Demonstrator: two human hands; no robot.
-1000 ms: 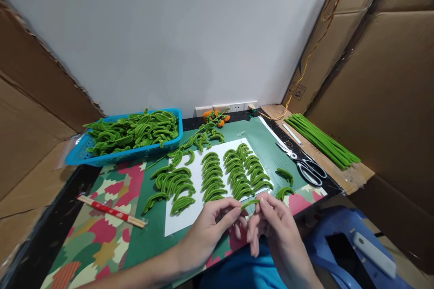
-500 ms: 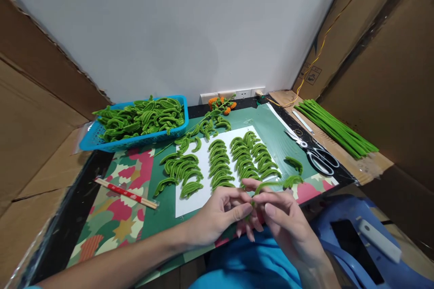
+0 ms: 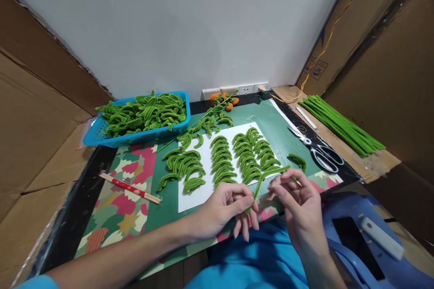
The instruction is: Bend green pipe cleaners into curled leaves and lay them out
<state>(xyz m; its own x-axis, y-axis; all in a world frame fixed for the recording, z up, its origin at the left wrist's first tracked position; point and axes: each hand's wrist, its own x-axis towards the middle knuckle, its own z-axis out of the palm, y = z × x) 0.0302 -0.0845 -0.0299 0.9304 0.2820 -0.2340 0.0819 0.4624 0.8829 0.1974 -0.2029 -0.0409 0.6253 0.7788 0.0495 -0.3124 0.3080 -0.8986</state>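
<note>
My left hand (image 3: 233, 210) pinches one end of a green pipe cleaner (image 3: 260, 183) between thumb and fingers. From there the pipe cleaner rises, bends, and runs right towards my right hand (image 3: 298, 194). That hand is half curled with fingers apart, its fingertips close to the far end; I cannot tell whether they touch it. Rows of curved green pipe-cleaner pieces (image 3: 222, 158) lie on a white sheet (image 3: 190, 201) just beyond my hands. One loose curved piece (image 3: 297, 160) rests on the green mat behind my right hand.
A blue basket (image 3: 135, 137) full of green pieces stands at back left. Wrapped chopsticks (image 3: 130, 187) lie at left. Scissors (image 3: 318, 151), a white pen (image 3: 307, 118) and straight green pipe cleaners (image 3: 342, 124) are at right. Orange-and-green flowers (image 3: 224, 99) lie at the back.
My right hand has moved right, away from my left hand, and its fingers have loosened. The bent pipe cleaner now shows between them, still in my left hand.
</note>
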